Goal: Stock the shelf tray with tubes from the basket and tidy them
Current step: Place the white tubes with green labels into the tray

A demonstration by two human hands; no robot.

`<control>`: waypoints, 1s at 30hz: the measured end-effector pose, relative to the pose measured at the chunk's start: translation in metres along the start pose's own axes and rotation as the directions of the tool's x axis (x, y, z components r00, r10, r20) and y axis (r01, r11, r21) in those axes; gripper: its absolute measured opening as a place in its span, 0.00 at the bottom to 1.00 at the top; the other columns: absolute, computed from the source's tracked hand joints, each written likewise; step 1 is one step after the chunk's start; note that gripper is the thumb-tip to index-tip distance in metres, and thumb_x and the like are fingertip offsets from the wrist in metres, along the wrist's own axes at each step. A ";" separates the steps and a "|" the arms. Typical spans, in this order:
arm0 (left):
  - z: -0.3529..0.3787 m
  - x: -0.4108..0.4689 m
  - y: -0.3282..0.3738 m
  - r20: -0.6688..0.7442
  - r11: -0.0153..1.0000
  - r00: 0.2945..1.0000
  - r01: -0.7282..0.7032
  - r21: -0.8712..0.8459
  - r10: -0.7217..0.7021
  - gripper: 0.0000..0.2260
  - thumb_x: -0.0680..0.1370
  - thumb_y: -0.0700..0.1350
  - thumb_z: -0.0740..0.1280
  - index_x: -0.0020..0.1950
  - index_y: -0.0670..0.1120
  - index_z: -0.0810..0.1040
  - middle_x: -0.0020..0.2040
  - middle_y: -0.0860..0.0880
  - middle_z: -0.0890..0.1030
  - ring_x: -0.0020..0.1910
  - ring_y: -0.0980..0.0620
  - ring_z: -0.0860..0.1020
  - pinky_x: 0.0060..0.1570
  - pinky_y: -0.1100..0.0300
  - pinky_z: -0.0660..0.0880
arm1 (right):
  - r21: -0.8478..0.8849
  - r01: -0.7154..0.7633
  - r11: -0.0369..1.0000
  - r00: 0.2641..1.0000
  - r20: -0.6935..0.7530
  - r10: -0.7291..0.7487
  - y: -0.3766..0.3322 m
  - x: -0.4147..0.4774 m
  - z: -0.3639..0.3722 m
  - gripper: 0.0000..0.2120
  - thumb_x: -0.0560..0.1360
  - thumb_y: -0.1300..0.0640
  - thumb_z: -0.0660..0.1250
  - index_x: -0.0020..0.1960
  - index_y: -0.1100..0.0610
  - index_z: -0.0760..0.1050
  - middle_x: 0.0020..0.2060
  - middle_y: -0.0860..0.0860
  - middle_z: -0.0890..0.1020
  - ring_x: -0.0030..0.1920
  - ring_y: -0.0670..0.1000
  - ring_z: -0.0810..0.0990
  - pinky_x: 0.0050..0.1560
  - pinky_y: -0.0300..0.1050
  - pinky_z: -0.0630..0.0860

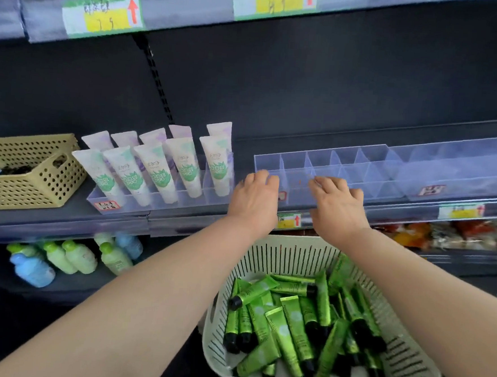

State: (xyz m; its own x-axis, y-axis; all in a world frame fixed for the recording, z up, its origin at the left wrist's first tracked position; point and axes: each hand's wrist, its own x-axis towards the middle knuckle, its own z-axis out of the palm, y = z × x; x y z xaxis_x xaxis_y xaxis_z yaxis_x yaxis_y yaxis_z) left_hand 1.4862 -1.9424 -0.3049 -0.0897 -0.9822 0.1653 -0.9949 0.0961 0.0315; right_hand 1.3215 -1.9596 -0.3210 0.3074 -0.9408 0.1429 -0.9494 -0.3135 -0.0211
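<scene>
An empty clear plastic shelf tray (360,166) with divided compartments sits on the middle shelf. My left hand (255,197) grips its front left corner, fingers hooked over the wall. My right hand (338,208) holds the front wall a little to the right, fingers curled over the edge. Below my arms stands a white slotted basket (266,248) holding several green tubes with black caps (290,323), piled loosely in all directions.
Left of the tray, a clear rack holds several upright white tubes (160,170). A tan perforated basket (36,173) stands at the shelf's far left. Another clear tray (463,168) lies to the right. Green and blue bottles (69,258) fill the lower shelf.
</scene>
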 end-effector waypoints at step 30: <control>0.015 0.017 0.022 0.070 0.991 0.997 0.033 0.128 -0.042 0.18 0.76 0.42 0.67 0.64 0.46 0.67 0.60 0.45 0.76 0.63 0.45 0.71 0.71 0.47 0.61 | -0.011 -0.057 0.998 0.998 -0.041 0.056 0.051 -0.002 0.002 0.29 0.78 0.53 0.60 0.76 0.53 0.55 0.72 0.49 0.65 0.71 0.53 0.62 0.65 0.56 0.61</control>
State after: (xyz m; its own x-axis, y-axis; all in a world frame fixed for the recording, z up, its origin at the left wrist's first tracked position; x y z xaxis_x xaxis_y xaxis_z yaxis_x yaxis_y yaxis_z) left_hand 1.4622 -1.9591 -0.3165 -0.0506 -0.9943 0.0942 -0.9951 0.0422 -0.0890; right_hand 1.2726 -1.9738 -0.3246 0.2505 -0.9509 0.1819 -0.9660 -0.2580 -0.0188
